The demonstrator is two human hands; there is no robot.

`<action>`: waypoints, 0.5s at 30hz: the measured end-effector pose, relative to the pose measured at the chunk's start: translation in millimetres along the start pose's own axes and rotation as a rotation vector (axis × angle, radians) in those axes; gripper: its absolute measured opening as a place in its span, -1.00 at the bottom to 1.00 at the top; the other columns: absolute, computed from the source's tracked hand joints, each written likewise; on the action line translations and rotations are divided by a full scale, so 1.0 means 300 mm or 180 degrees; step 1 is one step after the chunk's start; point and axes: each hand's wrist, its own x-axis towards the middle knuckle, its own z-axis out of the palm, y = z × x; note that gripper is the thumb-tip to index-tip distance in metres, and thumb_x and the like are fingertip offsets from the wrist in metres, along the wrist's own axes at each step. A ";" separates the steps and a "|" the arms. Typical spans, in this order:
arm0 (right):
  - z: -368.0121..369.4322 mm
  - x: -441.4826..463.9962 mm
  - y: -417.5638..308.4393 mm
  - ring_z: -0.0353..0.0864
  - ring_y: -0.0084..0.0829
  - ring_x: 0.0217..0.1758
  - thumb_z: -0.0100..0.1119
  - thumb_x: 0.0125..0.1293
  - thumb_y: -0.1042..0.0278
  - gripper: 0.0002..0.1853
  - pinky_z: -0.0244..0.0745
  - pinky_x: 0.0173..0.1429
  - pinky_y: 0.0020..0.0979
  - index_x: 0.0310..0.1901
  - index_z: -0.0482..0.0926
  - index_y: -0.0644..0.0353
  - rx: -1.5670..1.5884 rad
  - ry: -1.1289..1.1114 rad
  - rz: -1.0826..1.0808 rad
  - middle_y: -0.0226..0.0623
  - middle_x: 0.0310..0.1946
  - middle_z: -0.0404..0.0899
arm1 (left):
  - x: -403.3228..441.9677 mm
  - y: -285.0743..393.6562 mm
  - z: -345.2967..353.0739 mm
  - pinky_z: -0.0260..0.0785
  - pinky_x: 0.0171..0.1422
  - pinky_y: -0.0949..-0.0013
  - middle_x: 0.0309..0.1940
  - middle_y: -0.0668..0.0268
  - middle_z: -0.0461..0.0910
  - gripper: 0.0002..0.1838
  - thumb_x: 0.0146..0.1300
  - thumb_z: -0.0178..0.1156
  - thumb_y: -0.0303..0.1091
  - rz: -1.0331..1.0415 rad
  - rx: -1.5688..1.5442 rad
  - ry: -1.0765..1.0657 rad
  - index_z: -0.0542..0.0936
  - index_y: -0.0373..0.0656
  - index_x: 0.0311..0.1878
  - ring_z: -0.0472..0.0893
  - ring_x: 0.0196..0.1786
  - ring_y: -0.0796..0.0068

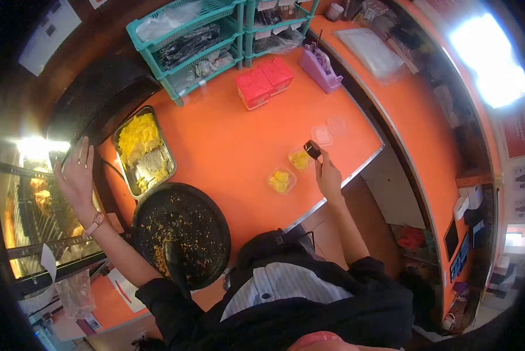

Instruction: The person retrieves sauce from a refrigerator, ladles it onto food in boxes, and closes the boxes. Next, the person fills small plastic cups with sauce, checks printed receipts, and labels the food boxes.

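My left hand [77, 179] is raised with its fingers spread, holding nothing. It is nearest to the lit glass cabinet [52, 210]. My right hand [329, 178] grips a small black scoop [312, 150] over a clear plastic tub [299, 159] of yellow food. A second clear tub [280, 182] with yellow food stands beside it. Two clear lids, one nearer [321, 135] and one farther [337, 124], lie beyond the scoop. Between my hands, a metal tray [165, 140] holds soft yellow food, heaped at its far end and scraped thin elsewhere.
A large black pan [213, 206] with brown crumbs and a dark handle sits at the near left. Behind stand green tiered baskets [150, 58], red boxes [265, 83] and a purple tape dispenser [321, 69]. The orange table's metal edge [356, 171] runs along the right.
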 end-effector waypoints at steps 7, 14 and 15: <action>0.037 0.029 -0.007 0.55 -0.06 -0.51 -0.02 0.32 0.28 -0.63 0.41 -0.46 -0.10 0.13 0.25 0.09 -0.0419 -0.0416 -0.0166 -0.10 -0.56 0.52 | -0.012 0.001 0.033 -0.11 0.50 0.02 0.36 -0.01 0.01 -0.35 0.34 -0.14 -0.15 0.0111 -0.0051 0.0099 0.00 -0.39 0.34 0.05 0.41 -0.01; 0.150 0.205 -0.427 0.52 -0.03 -0.52 -0.03 0.33 0.27 -0.65 0.35 -0.45 -0.08 0.12 0.24 0.07 0.1228 -0.0488 -0.0569 -0.11 -0.57 0.51 | 0.008 -0.017 -0.059 -0.08 0.47 -0.03 0.32 -0.18 0.01 -0.37 0.37 -0.16 -0.11 -0.0131 -0.0298 -0.0108 0.06 -0.48 0.28 0.03 0.40 -0.10; 0.224 0.210 -0.538 0.52 -0.02 -0.52 -0.03 0.33 0.26 -0.65 0.37 -0.43 -0.07 0.12 0.25 0.07 0.1310 -0.0676 -0.0843 -0.10 -0.56 0.52 | 0.011 -0.045 -0.126 -0.06 0.46 -0.04 0.28 -0.19 0.09 -0.45 0.37 -0.15 -0.10 -0.0055 -0.0482 -0.0419 0.19 -0.46 0.15 0.10 0.37 -0.11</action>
